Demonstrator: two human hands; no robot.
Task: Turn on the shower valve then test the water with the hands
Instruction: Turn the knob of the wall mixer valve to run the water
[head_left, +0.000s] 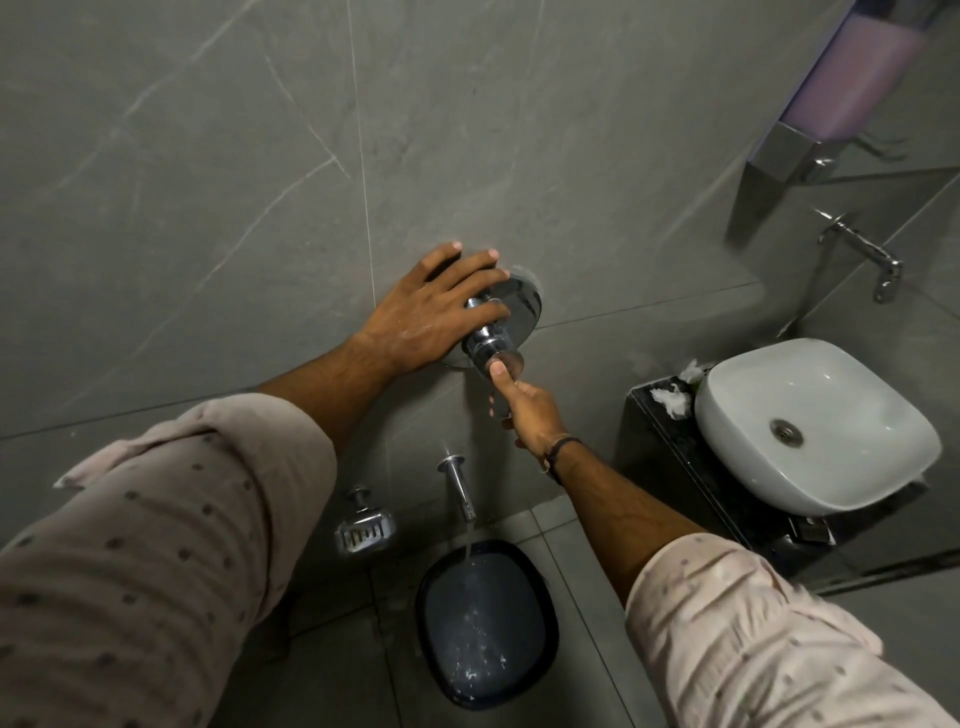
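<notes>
A chrome shower valve (511, 312) with a round wall plate and a protruding knob (493, 349) sits on the grey tiled wall. My left hand (434, 312) lies flat over the valve's left side, fingers spread and resting on the plate and knob stem. My right hand (524, 410) reaches up from below, its thumb pressed on the knob's end face, the other fingers curled. Below, a chrome spout (460, 486) pours a thin stream of water (467, 545) into a dark blue bucket (485, 623) on the floor.
A chrome soap dish (363, 527) hangs on the wall left of the spout. A white basin (815, 421) rests on a black counter (670, 441) at the right, with a wall tap (862, 249) above it. A purple soap dispenser (852, 88) is at the top right.
</notes>
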